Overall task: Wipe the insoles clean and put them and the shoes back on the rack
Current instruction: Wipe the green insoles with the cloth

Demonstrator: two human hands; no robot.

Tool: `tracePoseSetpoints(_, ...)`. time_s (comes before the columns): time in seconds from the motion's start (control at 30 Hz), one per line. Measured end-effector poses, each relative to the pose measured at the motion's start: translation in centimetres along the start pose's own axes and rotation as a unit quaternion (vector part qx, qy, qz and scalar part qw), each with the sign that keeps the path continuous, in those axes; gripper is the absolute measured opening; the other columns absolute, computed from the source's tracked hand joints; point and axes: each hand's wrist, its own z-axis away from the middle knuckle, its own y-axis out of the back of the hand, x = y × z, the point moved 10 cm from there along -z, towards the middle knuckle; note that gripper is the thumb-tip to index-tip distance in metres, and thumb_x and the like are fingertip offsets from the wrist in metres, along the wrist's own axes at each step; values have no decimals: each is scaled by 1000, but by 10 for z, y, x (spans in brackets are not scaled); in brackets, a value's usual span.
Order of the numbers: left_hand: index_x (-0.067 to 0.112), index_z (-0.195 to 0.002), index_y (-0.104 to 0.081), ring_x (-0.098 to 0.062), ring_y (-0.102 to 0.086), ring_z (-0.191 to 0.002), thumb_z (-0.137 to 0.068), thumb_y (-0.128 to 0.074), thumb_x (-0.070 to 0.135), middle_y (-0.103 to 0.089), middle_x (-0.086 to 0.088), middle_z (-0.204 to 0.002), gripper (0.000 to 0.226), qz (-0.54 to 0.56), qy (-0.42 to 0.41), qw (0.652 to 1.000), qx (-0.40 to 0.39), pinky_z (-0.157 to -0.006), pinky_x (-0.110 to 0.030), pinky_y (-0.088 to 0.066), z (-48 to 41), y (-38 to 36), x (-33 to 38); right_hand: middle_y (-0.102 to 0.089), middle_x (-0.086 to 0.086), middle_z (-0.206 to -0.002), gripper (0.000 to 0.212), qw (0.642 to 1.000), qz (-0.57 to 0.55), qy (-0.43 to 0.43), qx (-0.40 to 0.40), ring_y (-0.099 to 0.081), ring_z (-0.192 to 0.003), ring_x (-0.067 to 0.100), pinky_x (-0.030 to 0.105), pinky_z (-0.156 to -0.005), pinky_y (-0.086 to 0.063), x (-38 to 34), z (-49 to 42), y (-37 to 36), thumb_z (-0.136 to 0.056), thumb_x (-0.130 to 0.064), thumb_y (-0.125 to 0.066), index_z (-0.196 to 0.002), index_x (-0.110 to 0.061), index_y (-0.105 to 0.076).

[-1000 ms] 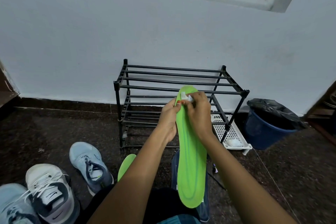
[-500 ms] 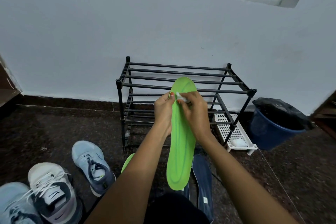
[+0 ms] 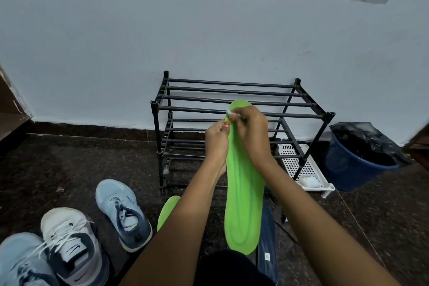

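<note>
Right hand (image 3: 251, 132) pinching white wipe (image 3: 230, 112), now slid to toe's left edge of green insole (image 3: 245, 193). Left hand (image 3: 217, 144) grips insole just below. Likely still mid-wipe.

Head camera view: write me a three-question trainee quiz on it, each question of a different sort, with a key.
1. True or false: a pair of shoes stands on the shoe rack.
2. What does the right hand hold against the green insole?
A. a white wipe
B. a brush
C. a sponge
3. How many shoes are in view on the floor?

Key: 1 false; 2 A; 3 three.
</note>
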Motion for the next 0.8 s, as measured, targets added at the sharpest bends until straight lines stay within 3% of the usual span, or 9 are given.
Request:
tracePoseSetpoints(0.1, 2, -113, -61, -16, -56, -103, -99, -38, 6, -64, -12, -109, 28, -12, -9, 1000, 4, -95, -29, -41, 1, 1, 1, -66, 16, -85, 12, 1000, 4, -11, 13, -59, -83, 30, 35, -75, -46, 2, 7, -2, -81, 2, -60, -89, 0, -69)
tracePoseSetpoints(0.27, 7, -104, -63, -13, -53, -92, -99, -39, 9, -62, -7, -98, 25, -24, -32, 999, -27, -80, -23, -41, 7, -13, 4, -66, 17, -81, 8, 997, 4, -51, 63, -57, -82, 29, 18, -66, -30, 6, -17, 13, -81, 1, -62, -81, 3, -70)
tracePoseSetpoints(0.33, 11, -99, -63, -14, -52, -91, -99, -39, 8, -61, -8, -96, 24, -17, -38, 999, 0, -78, -24, -40, 5, -6, 6, -66, 16, -79, 8, 998, -3, -45, 54, -57, -80, 28, 18, -65, -30, 0, -15, 9, -79, 4, -62, -80, 3, -70)
tracePoseSetpoints(0.43, 6, -109, -63, -9, -56, -89, -98, -39, 4, -63, -4, -97, 27, 10, -39, 999, 32, -76, -14, -43, 3, 5, 11, -66, 18, -79, 9, 998, -22, -31, 50, -55, -76, 25, 27, -66, -34, -12, 3, 6, -79, 6, -60, -81, 4, -69)
tracePoseSetpoints(0.57, 3, -115, -61, -19, -60, -103, -98, -38, 3, -64, -10, -107, 29, 32, -18, 999, 28, -95, -29, -45, 4, 4, 8, -66, 19, -79, 10, 997, -33, -57, 50, -55, -75, 26, 33, -68, -39, -10, 8, 7, -81, 6, -58, -81, 5, -69)
tracePoseSetpoints(0.63, 3, -116, -61, -24, -59, -111, -98, -39, 5, -64, -13, -113, 29, 29, -13, 999, 33, -101, -36, -43, 3, 5, 6, -64, 20, -82, 9, 996, -29, -71, 45, -56, -78, 28, 29, -67, -36, -5, 3, 4, -81, 5, -59, -82, 5, -68)
tracePoseSetpoints(0.73, 1, -118, -61, -27, -60, -108, -99, -39, 7, -65, -14, -112, 30, 22, -8, 999, 32, -98, -38, -44, 3, 5, 2, -61, 20, -89, 11, 994, -15, -102, 43, -56, -84, 28, 19, -66, -30, 7, 1, 3, -84, 4, -58, -88, 5, -67)
tracePoseSetpoints(0.8, 0, -116, -61, -21, -60, -98, -99, -39, 7, -65, -11, -106, 29, 25, -5, 999, 34, -90, -30, -46, 6, 5, 3, -60, 20, -90, 11, 993, -22, -106, 34, -55, -84, 27, 22, -68, -35, 7, 3, 3, -85, 3, -57, -90, 6, -66)
